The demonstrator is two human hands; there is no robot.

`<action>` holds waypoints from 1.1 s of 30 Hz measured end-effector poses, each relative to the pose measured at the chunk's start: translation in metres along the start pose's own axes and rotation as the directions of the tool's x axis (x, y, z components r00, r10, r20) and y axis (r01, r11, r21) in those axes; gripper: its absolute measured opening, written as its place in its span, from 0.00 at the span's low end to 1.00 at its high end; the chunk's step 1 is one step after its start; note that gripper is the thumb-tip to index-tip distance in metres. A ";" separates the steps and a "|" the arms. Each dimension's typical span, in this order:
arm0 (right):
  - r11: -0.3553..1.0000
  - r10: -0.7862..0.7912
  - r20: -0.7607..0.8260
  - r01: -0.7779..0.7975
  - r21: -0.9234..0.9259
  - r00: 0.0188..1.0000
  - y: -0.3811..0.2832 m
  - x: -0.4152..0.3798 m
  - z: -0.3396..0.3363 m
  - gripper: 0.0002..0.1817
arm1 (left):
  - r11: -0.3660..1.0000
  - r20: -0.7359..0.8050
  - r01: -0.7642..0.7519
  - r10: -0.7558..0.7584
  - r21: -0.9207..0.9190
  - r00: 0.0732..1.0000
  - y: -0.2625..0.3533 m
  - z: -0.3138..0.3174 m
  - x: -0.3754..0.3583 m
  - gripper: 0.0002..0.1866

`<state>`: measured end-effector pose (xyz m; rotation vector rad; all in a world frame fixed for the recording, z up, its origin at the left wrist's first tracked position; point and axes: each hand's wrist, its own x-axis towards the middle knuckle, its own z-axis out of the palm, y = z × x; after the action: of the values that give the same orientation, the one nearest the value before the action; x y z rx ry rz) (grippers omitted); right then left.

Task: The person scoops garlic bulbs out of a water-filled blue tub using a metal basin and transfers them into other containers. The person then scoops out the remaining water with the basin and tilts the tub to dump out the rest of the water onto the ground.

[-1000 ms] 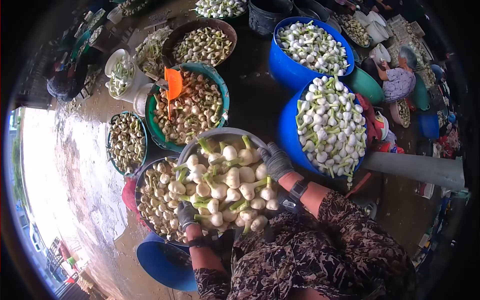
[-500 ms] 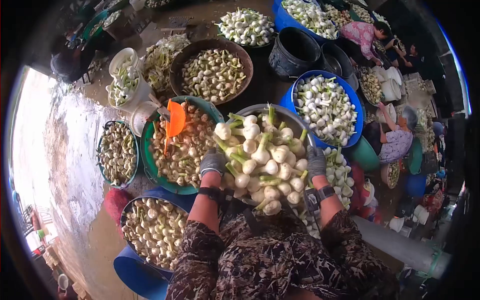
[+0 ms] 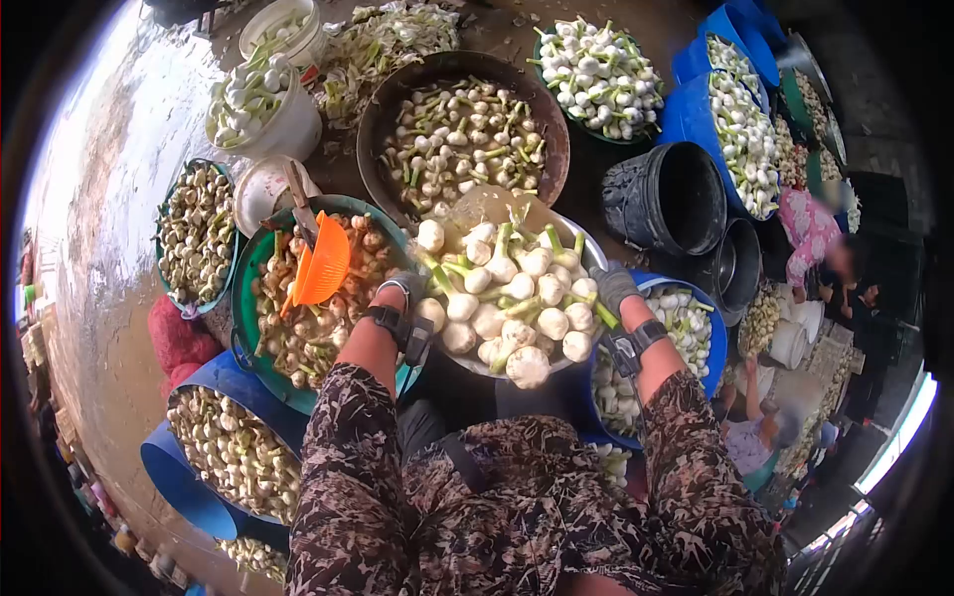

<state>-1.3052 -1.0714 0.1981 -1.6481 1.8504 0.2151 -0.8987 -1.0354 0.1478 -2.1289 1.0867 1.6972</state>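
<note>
In front of my body I hold a round metal basin (image 3: 594, 248) heaped with white garlic bulbs (image 3: 537, 260) on short green stems. My left hand (image 3: 402, 288), in a grey glove, grips the basin's left side, its fingers partly hidden by the rim. On the opposite side my gloved right hand (image 3: 618, 286) is closed on the rim. A murky brown patch (image 3: 497, 207), perhaps water, shows at the basin's far edge. Just beyond is a wide brown tub (image 3: 376, 149) of garlic. Left of my left hand, an orange plastic scoop (image 3: 324, 260) rests in a green tub (image 3: 241, 298) of browner bulbs.
A blue tub (image 3: 711, 372) of garlic stands below my right hand. Black buckets (image 3: 636, 204) are at the right, and white buckets (image 3: 298, 124) at the far left. Other garlic-filled tubs surround me. Several people work at the right, one in a pink top (image 3: 807, 228).
The view has turned, so the surrounding tubs appear shifted. The basin now overlaps the brown tub's near edge, and the murky patch shows at its far rim. Both hands keep their hold.
</note>
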 end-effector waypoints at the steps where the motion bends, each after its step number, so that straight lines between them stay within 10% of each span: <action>1: 0.965 -0.145 0.051 0.152 -0.215 0.988 0.016 0.042 0.007 0.22 | 0.992 -0.039 -0.003 0.009 0.129 0.999 -0.011 0.006 0.033 0.19; 2: 0.996 -0.029 0.195 0.044 -0.074 0.980 -0.005 0.054 -0.018 0.22 | 0.926 0.074 0.165 -0.149 -0.340 0.986 0.028 -0.007 -0.031 0.18; 7: 0.950 0.268 0.583 -0.313 -0.025 0.767 -0.060 0.132 -0.079 0.16 | 0.851 0.310 0.127 0.044 -0.509 0.950 -0.013 0.037 0.084 0.12; 15: 0.969 0.204 0.541 -0.092 -0.227 0.816 -0.075 0.207 -0.111 0.15 | 0.541 0.182 0.194 -0.075 -0.819 0.980 0.075 -0.012 -0.008 0.11; 16: 0.953 0.269 0.460 -0.166 -0.253 0.846 -0.103 0.193 -0.133 0.13 | 0.871 -0.113 -0.278 0.254 -0.405 0.961 0.052 -0.004 0.025 0.11; 17: 0.951 0.300 0.469 -0.301 -0.075 0.831 -0.118 0.185 -0.151 0.13 | 0.765 -0.167 -0.607 0.641 0.214 0.749 0.028 0.006 0.058 0.11; 18: 0.946 0.287 0.463 -0.324 0.001 0.839 -0.123 0.185 -0.161 0.13 | 0.853 -0.108 -0.329 0.313 -0.405 0.944 0.046 0.001 0.041 0.11; 19: 0.935 0.275 0.455 -0.345 0.078 0.847 -0.123 0.189 -0.168 0.13 | 0.549 0.159 0.114 0.035 -0.828 0.987 0.071 -0.006 0.019 0.12; 21: 0.991 0.130 0.523 -0.117 -0.059 0.842 -0.093 0.210 -0.150 0.10 | 0.421 0.209 0.189 0.003 -0.887 0.978 0.069 0.039 0.021 0.13; 22: 0.962 0.254 0.530 -0.154 -0.225 0.809 -0.082 0.212 -0.134 0.10 | 0.604 0.196 0.170 -0.023 -0.779 0.980 0.075 0.041 -0.006 0.14; 23: 0.897 0.021 0.483 0.197 -0.396 0.875 -0.070 0.193 -0.126 0.12 | 0.763 0.211 0.060 0.101 -0.643 0.972 0.036 0.120 0.060 0.15; 25: 0.950 0.235 0.501 -0.087 -0.300 0.833 -0.034 0.178 -0.103 0.14 | 0.641 0.292 0.252 -0.045 -0.725 0.955 0.026 0.165 0.040 0.15; 26: 0.945 0.193 0.501 -0.023 -0.325 0.844 -0.025 0.162 -0.095 0.15 | 0.381 0.418 0.463 -0.200 -0.800 0.886 0.059 0.129 -0.029 0.18; 30: 0.890 0.012 0.490 0.213 -0.402 0.872 -0.020 0.109 -0.057 0.17 | 0.137 0.565 0.567 -0.054 -0.812 0.823 0.039 0.154 -0.051 0.11; 33: 0.858 -0.066 0.090 0.010 0.513 0.994 0.042 0.095 0.000 0.20 | 0.194 0.604 0.601 -0.053 -0.775 0.795 0.003 0.149 -0.049 0.08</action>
<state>-1.3451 -1.1418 0.1337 -1.2697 1.6119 -0.1969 -1.0167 -0.9316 0.1461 -1.8797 -0.8811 2.7202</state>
